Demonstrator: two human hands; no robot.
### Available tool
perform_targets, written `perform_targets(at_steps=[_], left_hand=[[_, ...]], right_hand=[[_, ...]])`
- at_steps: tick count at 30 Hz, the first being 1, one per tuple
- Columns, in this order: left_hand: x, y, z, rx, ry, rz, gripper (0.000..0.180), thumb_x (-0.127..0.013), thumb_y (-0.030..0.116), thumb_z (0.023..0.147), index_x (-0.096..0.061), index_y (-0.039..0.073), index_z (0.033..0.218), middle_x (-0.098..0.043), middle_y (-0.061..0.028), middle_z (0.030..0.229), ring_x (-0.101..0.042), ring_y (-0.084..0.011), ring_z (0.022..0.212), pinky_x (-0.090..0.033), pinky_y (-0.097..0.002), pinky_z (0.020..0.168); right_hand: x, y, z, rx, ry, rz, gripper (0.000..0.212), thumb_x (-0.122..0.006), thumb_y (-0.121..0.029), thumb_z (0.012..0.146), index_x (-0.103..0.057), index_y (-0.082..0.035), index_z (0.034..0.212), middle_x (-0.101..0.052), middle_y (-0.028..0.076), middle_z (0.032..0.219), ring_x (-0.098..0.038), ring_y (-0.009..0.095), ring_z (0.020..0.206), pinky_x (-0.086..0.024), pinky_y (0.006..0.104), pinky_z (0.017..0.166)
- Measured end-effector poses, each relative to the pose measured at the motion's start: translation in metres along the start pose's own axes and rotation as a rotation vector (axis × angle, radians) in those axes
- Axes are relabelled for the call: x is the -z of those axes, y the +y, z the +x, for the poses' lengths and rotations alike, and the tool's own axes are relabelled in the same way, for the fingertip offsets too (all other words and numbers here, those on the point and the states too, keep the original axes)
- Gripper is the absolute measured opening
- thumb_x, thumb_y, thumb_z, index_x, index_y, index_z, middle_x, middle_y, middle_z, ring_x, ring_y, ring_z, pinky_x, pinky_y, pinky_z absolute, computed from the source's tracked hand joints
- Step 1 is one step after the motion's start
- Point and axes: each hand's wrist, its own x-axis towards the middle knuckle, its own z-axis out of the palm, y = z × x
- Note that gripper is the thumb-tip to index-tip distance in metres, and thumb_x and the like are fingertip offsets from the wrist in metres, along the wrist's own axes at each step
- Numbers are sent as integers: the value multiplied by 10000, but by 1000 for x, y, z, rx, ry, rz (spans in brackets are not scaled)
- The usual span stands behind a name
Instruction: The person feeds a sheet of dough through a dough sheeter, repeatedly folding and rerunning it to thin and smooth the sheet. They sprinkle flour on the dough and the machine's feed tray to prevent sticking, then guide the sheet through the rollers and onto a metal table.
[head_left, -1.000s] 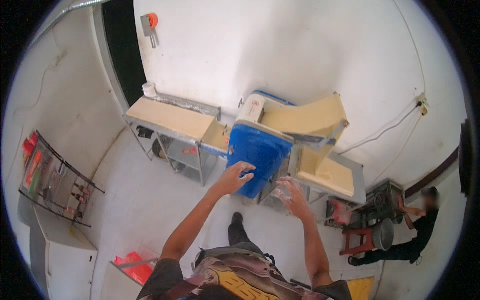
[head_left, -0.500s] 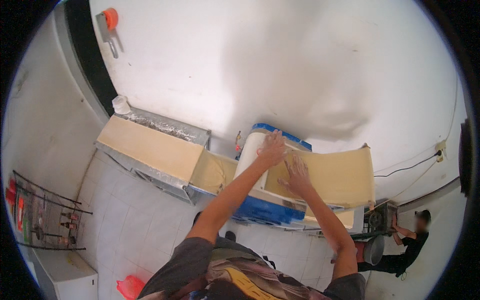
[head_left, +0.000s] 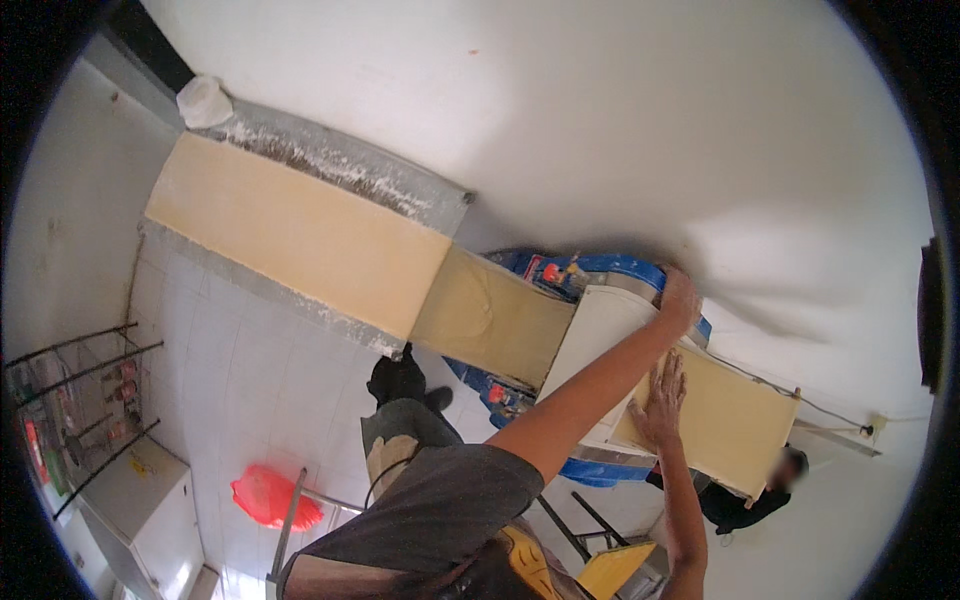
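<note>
Evidently, the biggest thing before us is the long surface [head_left: 430, 200], its grey border streaked with white dust [head_left: 240, 133]. A pale sheet [head_left: 300, 240] covers most of it. Next comes the blue-and-white machine [head_left: 605, 470]; a short yellowish stretch [head_left: 490, 325] bridges the gap from the surface's right end. On the machine's other side, a second sheet [head_left: 745, 405] runs off to the right. What's changed is our reach: rather than hovering before the blue side, as a second ago, we lean over the machine. Our left grip [head_left: 680, 300] is at its far edge, beyond the white cover [head_left: 600, 320]; we cannot tell whether it holds anything. Our right grip [head_left: 660, 405] seems to lie flat and spread on the second sheet's left end, holding nothing. That, we judge, centres the work there. Smallest are the red knobs [head_left: 552, 272].
</note>
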Motion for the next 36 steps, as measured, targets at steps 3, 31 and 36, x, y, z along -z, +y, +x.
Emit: perform_targets(at_steps=[3, 31, 36], left_hand=[[-4, 7, 7, -7, 16, 101, 524, -492, 448, 1004, -667, 64, 1314, -632, -195, 1333, -546, -378, 1288, -339, -625, 1098], [6, 14, 19, -30, 85, 72, 498, -523, 399, 986, -662, 65, 1327, -636, -178, 1333, -556, -377, 1273, -341, -664, 1083], [8, 15, 19, -26, 90, 65, 495, -523, 395, 983, -670, 57, 1313, -638, -185, 1324, -559, -378, 1265, -337, -660, 1089]], right_hand=[[-10, 11, 3, 67, 41, -47, 975, -700, -412, 857, -192, -98, 1627, -37, 259, 1689, -23, 460, 1558, -47, 623, 1222], [-73, 73, -4, 158, 18, -16, 837, -555, -587, 946, -347, -55, 1558, -249, 207, 1655, -94, 438, 1536, -85, 623, 1197], [-76, 72, -1, 95, 21, -4, 837, -606, -570, 920, -375, -59, 1541, -296, 210, 1628, -132, 447, 1514, -111, 625, 1186]])
